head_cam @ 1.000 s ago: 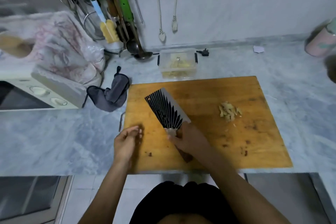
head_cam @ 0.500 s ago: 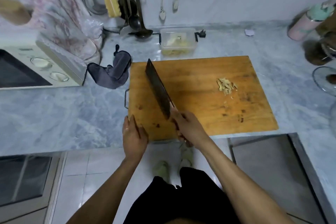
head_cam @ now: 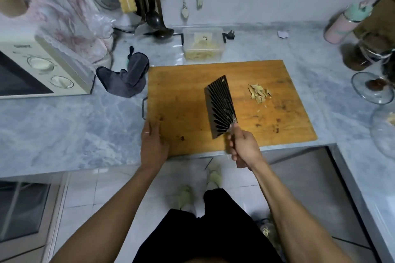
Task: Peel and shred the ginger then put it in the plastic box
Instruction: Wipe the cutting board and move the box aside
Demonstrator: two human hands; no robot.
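Ginger scraps (head_cam: pixel 259 92) right of cleaver (head_cam: pixel 220 106), on cutting board (head_cam: pixel 183 92).
Right hand (head_cam: pixel 243 147) grips cleaver handle, nearer; left hand (head_cam: pixel 152 143) flat, fingers relaxed on board edge.

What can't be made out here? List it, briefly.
- Cleaver handle, head view: wrapped in the right hand.
- Box contents: pale shreds behind cloudy plastic, amount unclear.
- Pile on the board: too small to tell peel from shreds.
- Glass dish: cut by the right edge.
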